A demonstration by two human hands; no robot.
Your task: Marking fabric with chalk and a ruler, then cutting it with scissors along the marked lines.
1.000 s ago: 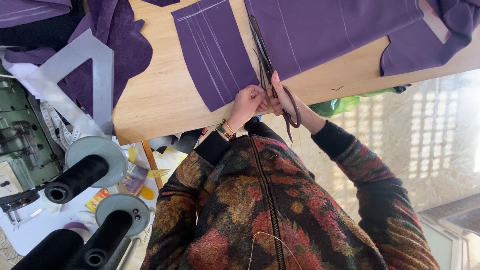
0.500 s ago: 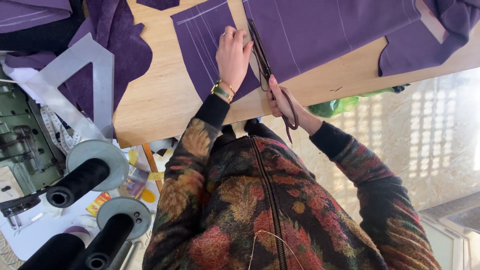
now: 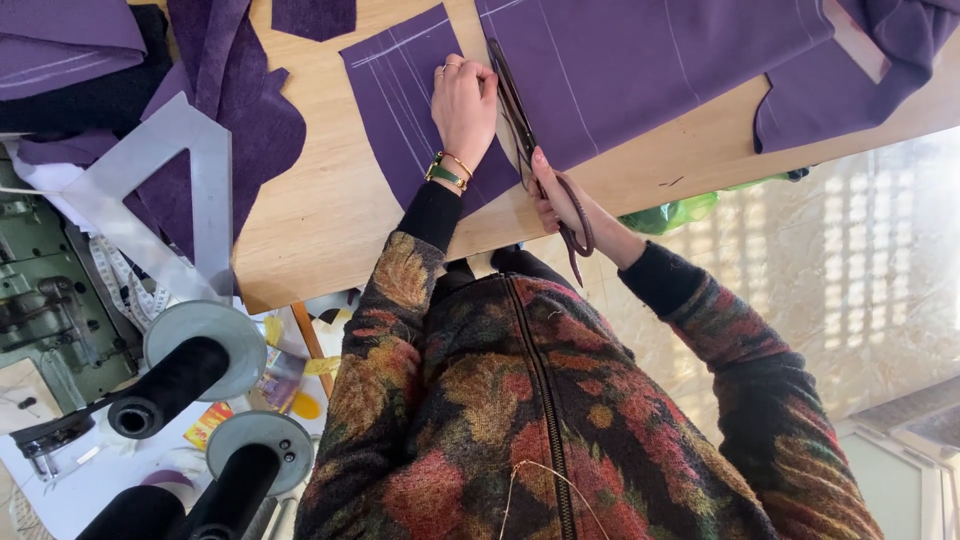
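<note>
My left hand [image 3: 463, 100] lies flat, palm down, on the cut purple fabric piece [image 3: 405, 100], fingers together and pointing away from me, rings showing, pinning the cloth to the wooden table [image 3: 330, 215]. It grips nothing, only presses. Wrist straight, bracelet and watch at the cuff, forearm in a black sleeve under the patterned jacket.

My right hand [image 3: 560, 200] is wrapped around the dark handles of the scissors [image 3: 530, 140], fingers through the loops, thumb on top. The blades run away from me along the gap between the small piece and the larger purple fabric [image 3: 650, 70], just beside my left hand. How far apart the blades stand I cannot tell. Right forearm comes in from the lower right, elbow bent.

Left of the table: a grey metal set square [image 3: 160, 190] on loose purple scraps, two black thread cones [image 3: 170, 390] on round stands, and a green sewing machine [image 3: 40, 290].
</note>
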